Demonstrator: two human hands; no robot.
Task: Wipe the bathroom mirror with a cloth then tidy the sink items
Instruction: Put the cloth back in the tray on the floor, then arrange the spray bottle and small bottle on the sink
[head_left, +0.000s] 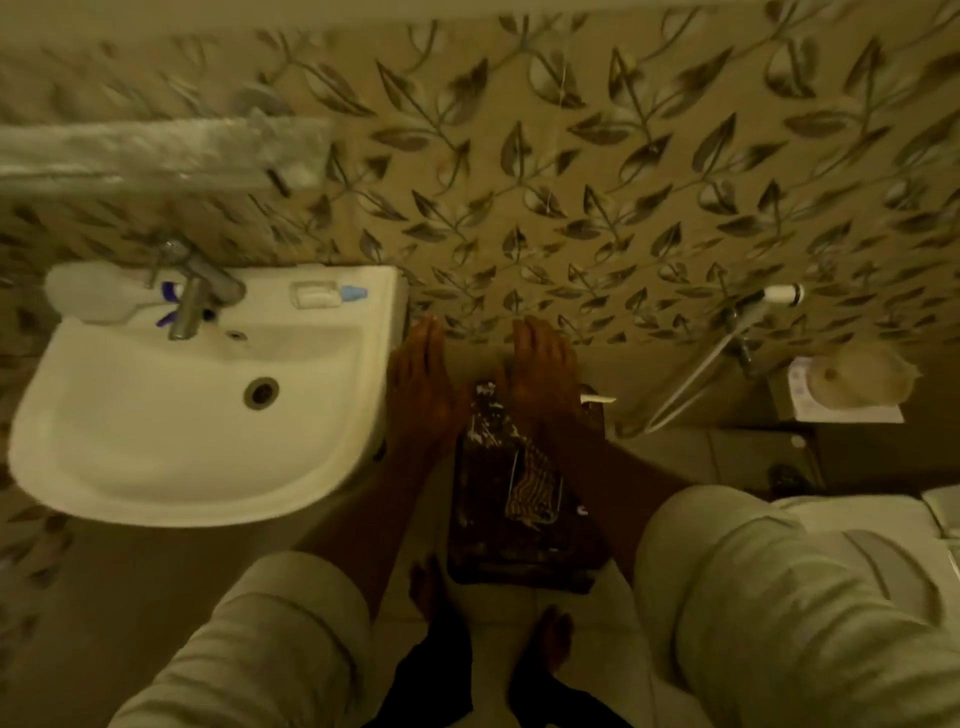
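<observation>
White ceramic: one wash basin (156, 447) is hanging against the wall at the left, one round drain (261, 393) showing in its bowl. One metal tap (195, 296) is standing at the back rim. Items on the back ledge are reading as follows: one pale soap bar (314, 294) in the right-hand recess; one small blue-capped item (354, 293) lying just beside the bar, too blurred to name; one purple-and-white item (171, 304) lying beside and behind the tap, also unclear.

One grey ledge or shelf (156, 153) is running along the wall above the basin, heavily blurred. Wall tiles (597, 197) are carrying a leaf-and-vine pattern.

Hands, two: the left hand (423, 382) and the right hand (545, 369) are stretching forward side by side, fingers straight and together, palms down, holding nothing, just to the right of the basin's edge. Both sleeves are pale and rolled to the forearm.

One dark, paint-spattered stool or stand (519, 535) is sitting on the floor below the hands, with one striped cloth (535, 488) lying crumpled on top of it, apart from both hands.

One hand sprayer with hose (748, 312) is hanging on the wall at the right. One toilet-paper roll (857, 376) is resting on a holder near the sprayer. Two bare feet (431, 592) are showing on the floor at the bottom.
</observation>
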